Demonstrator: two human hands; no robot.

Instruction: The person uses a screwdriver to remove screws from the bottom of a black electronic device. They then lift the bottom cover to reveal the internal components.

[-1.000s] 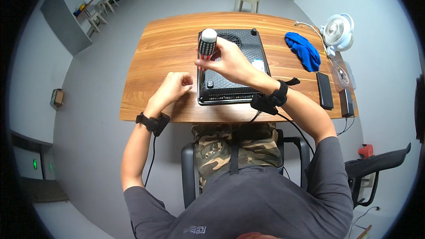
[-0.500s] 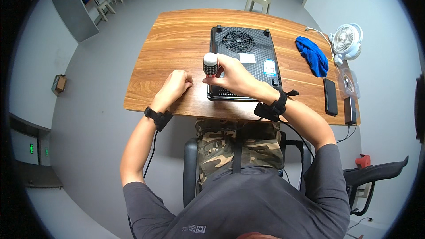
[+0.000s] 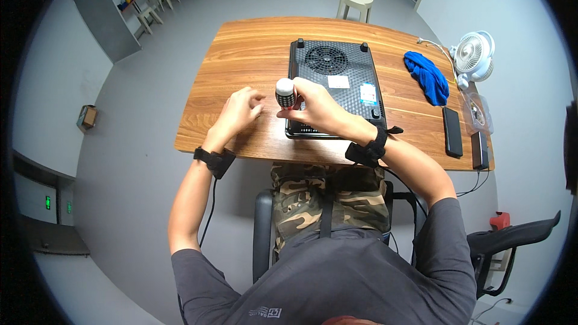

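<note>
An induction cooker (image 3: 355, 69) lies upside down on the wooden table, its round fan vent, corner feet and labels facing up. Over its near left corner, my right hand (image 3: 313, 105) grips a screwdriver (image 3: 285, 92) with a thick, white-topped, black-and-red handle. The handle stands upright; the shaft and tip are hidden beneath it and my fingers. My left hand (image 3: 239, 111) rests at the table's near left part, just left of the cooker. Its fingers are loosely bent and apart from the thumb, with nothing seen between them.
A blue cloth (image 3: 426, 78) lies right of the cooker, with a white fan (image 3: 472, 54) beyond it. Near the right edge are a black flat box (image 3: 453, 132), a clear plastic container (image 3: 478, 114) and a dark cabled device (image 3: 480, 150). Cables trail from my wrist straps.
My left hand's fingers have loosened and spread from a closed curl. My right hand keeps its grip on the screwdriver in about the same place. The whole view has shifted slightly.
</note>
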